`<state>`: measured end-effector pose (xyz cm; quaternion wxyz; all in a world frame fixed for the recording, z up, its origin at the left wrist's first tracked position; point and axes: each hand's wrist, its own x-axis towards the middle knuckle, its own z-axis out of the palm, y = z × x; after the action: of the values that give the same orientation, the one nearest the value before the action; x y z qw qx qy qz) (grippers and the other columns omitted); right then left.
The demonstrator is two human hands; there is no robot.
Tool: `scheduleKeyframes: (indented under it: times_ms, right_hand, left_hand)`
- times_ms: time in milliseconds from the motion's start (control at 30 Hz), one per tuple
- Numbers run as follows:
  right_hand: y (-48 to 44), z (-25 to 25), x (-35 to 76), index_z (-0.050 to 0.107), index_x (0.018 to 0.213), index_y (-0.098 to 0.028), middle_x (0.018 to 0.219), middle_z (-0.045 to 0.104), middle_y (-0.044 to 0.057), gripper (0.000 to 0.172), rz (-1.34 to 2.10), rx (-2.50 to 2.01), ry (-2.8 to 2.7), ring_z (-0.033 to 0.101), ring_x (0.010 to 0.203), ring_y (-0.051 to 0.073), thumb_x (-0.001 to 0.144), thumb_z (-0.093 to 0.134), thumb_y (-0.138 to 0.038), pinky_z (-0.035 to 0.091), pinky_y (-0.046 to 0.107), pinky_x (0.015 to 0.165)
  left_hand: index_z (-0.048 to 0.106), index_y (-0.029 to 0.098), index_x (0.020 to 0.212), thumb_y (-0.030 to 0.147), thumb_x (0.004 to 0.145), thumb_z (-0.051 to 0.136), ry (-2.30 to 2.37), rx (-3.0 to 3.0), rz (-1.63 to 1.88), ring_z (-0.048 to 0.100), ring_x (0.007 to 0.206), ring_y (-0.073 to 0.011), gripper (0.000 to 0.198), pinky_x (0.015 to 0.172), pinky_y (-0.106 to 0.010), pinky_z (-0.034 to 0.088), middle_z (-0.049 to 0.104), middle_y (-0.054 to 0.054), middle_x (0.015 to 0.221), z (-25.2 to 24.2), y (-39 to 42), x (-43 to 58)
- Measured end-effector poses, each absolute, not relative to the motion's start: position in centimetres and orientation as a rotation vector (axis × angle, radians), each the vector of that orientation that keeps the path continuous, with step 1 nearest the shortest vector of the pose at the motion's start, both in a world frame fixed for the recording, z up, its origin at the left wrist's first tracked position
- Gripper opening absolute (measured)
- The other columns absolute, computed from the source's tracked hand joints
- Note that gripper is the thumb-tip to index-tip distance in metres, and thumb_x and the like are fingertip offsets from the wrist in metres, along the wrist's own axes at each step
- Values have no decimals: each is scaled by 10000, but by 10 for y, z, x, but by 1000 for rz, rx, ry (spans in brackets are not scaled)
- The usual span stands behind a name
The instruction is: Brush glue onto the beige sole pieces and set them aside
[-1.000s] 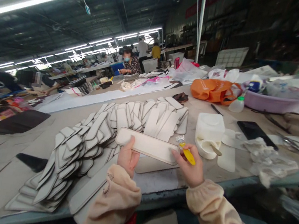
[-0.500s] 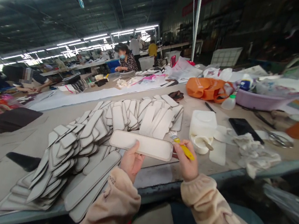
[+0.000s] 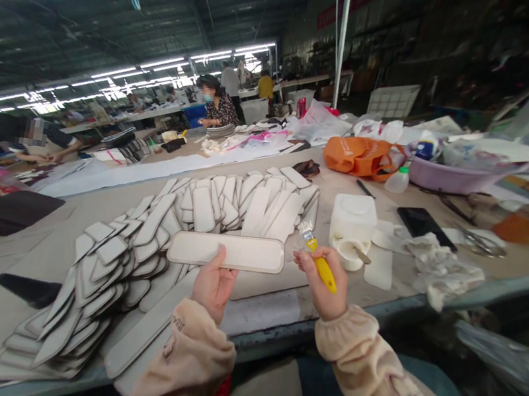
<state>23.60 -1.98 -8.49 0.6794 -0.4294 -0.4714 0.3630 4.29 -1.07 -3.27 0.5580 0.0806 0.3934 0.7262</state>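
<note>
My left hand (image 3: pixel 215 284) grips a long, pale panel with rounded ends and a darker rim (image 3: pixel 250 254), thumb on top and fingers beneath. It is held level above the table's near edge. In my right hand (image 3: pixel 328 285) is a small brush with a yellow handle (image 3: pixel 322 269), its white-smeared bristles pointing up and away. The brush is apart from the panel, just off its right end. Many similar pale panels (image 3: pixel 157 221) lie overlapped in a curved heap behind and left of my hands. A small white cup (image 3: pixel 352 255) with a stick in it stands right of the brush.
A white plastic container (image 3: pixel 354 217) stands behind the cup. Further right lie a black phone (image 3: pixel 425 227), crumpled white cloth (image 3: pixel 449 264) and scissors (image 3: pixel 483 244). An orange bag (image 3: pixel 359 157) and a purple basin (image 3: pixel 453 176) are at the back. Other people work at farther tables.
My left hand has moved left with the panel, and my right hand with the brush has come away from the panel's right end, leaving a gap. The whole view has shifted slightly.
</note>
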Motion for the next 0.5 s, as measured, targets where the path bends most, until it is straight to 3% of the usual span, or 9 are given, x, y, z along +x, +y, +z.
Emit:
scheduleKeyframes:
  times_ms: [300, 500]
  right_hand:
    - [-19, -89, 232, 449, 916, -253, 797, 679, 0, 313, 800, -988, -1089, 643, 704, 180, 805, 672, -443, 524, 328, 689]
    - [-20, -88, 230, 437, 904, -258, 763, 659, -13, 320, 851, -976, -1122, 588, 596, 160, 789, 689, -419, 486, 295, 576]
  left_hand:
    - [629, 167, 1100, 68, 892, 537, 960, 171, 1681, 691, 964, -160, 247, 926, -348, 549, 732, -63, 1009, -34, -20, 50]
    - [636, 171, 1084, 68, 893, 533, 950, 189, 1678, 682, 993, -172, 240, 920, -345, 554, 731, -59, 1010, -34, -22, 53]
